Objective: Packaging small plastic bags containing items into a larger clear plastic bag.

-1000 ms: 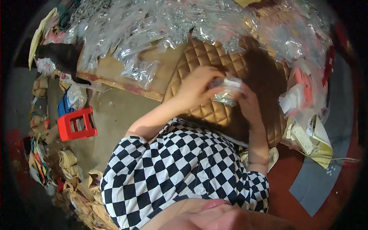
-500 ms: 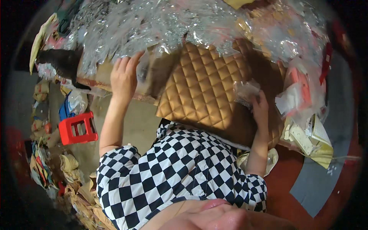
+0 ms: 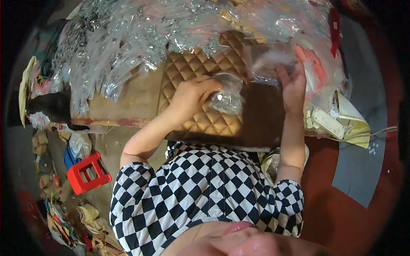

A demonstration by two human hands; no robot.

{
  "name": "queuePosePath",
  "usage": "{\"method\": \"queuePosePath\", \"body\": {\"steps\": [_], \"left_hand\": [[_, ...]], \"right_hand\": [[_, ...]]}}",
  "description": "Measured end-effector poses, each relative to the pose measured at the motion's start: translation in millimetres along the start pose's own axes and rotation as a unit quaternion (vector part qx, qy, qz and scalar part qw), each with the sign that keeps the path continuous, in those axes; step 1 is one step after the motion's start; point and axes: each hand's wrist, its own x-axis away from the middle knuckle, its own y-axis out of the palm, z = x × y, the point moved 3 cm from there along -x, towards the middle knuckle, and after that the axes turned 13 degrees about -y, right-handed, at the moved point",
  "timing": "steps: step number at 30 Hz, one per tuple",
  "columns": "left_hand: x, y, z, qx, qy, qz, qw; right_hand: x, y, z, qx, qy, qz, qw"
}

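My left hand (image 3: 194, 94) has its fingers closed on the edge of a clear plastic bag (image 3: 230, 100) with small contents that I cannot make out. This bag rests over a brown quilted pad (image 3: 183, 68), and a small white spot shows on it. Farther right, my right hand (image 3: 294, 87) pinches another clear plastic bag (image 3: 267, 64) between thumb and fingers, above the pad's shaded right side. Beyond both hands, a large heap of clear bags (image 3: 128, 38) with shiny grey contents covers the far part of the table.
At the right lie orange-red pieces in clear plastic (image 3: 314, 66), a white power strip (image 3: 328, 123) and yellowish papers (image 3: 356, 123). A dark cat-like shape (image 3: 51, 109) is at the table's left end. A red plastic stool (image 3: 89, 173) stands on the floor, near scraps (image 3: 92, 217).
My left hand has come right and nearer from the heap's edge, and now grips a bag. My right hand has moved farther away with a bag. The view has shifted.
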Motion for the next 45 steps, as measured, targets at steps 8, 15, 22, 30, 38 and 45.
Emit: {"method": "queuePosePath", "body": {"steps": [8,15,22,30,38,45], "left_hand": [[6.6,-23.7,37.9,0.093,0.015,-0.128,0.987],[20.7,-31.1,31.5,0.006,0.059,-0.108,0.992],[12.4,-25.0,33.4,-0.026,0.136,-0.118,0.983],[10.1,-40.3,17.7,-0.152,0.171,-0.038,0.973],[-7.2,-43.5,3.2,-0.133,0.071,-0.068,0.986],[-28.6,-4.0,31.5,-0.065,0.070,-0.027,0.995]], "right_hand": [[5.5,67.0,-37.1,0.284,-0.243,-0.514,0.772],[9.1,58.9,-71.9,0.136,-0.187,-0.472,0.851],[48.1,61.8,-37.2,0.347,-0.270,-0.650,0.620],[34.3,44.8,-41.5,0.290,-0.258,-0.424,0.818],[42.9,42.7,-33.5,0.195,-0.111,-0.326,0.918],[40.9,48.4,-29.4,0.223,-0.162,-0.293,0.916]]}}
